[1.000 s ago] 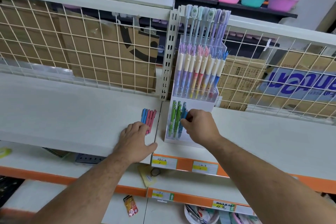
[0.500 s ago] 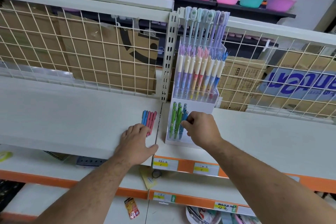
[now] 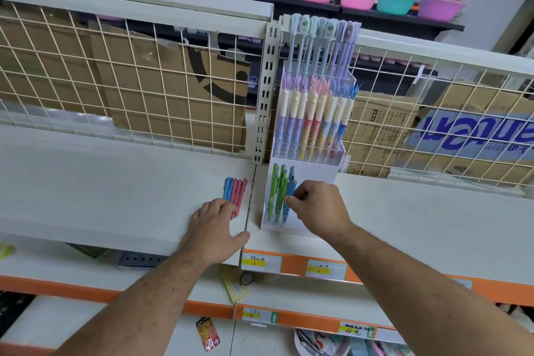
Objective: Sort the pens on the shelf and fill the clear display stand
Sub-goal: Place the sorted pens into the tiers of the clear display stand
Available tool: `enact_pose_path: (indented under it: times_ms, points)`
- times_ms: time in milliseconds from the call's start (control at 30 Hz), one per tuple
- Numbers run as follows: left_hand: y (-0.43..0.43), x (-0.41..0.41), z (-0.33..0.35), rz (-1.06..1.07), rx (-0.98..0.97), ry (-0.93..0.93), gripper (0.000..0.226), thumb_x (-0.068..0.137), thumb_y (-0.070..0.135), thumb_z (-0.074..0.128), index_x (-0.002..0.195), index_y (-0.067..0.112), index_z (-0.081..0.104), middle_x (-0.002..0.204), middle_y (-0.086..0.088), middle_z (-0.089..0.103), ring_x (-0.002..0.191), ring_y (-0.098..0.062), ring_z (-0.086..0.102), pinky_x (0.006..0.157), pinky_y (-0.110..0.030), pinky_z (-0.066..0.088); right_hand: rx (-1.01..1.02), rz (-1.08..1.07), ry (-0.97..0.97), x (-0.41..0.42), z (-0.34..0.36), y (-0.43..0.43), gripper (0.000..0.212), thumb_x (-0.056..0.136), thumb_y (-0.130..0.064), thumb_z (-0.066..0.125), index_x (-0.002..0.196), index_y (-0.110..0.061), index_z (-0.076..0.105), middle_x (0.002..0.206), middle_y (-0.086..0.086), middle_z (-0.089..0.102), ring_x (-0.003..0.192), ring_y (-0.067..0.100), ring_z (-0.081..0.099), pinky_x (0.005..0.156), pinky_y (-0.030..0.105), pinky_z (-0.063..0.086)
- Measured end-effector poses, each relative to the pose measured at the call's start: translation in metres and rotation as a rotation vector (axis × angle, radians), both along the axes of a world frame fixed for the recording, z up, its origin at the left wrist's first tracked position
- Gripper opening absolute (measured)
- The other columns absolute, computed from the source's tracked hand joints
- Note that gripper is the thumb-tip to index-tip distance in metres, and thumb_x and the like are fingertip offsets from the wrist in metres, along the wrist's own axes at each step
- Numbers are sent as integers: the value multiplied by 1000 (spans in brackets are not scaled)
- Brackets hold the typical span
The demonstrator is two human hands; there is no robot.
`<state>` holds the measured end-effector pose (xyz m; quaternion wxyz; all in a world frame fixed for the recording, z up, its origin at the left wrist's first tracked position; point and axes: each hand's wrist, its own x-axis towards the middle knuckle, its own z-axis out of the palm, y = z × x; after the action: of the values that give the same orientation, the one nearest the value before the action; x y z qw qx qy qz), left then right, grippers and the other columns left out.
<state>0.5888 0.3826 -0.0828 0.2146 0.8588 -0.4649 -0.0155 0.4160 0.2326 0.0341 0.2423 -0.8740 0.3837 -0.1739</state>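
Several slim blue and pink plastic pens [image 3: 235,192] lie side by side on the white shelf board [image 3: 115,182] at the centre of the frame, just left of the clear acrylic display stand [image 3: 320,172]. My left hand [image 3: 213,228] lies flat, with the fingertips on their lower ends. My right hand [image 3: 318,208] pinches a blue pen [image 3: 291,189] in the stand's front row, beside green pens [image 3: 274,191]. I judge these pens light, stiff and rather slippery, so the middle of the barrel is the best hold.

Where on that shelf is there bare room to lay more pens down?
The shelf is bare left of the loose pens, up to the wire grid, and right of the display stand. Crowded between them: left hand, right hand.
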Motion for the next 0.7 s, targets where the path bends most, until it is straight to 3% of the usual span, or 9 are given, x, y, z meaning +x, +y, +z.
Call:
enact_pose_path:
  times_ms: [700]
  points:
    - [1, -1, 2, 0, -10, 18, 58, 75, 68, 50, 124, 36, 46, 125, 15, 39, 116, -9, 37, 102, -30, 33, 7, 6, -15, 2, -4, -2, 16, 92, -34, 72, 89, -18, 73, 78, -3, 71, 69, 16, 70, 72, 40, 61]
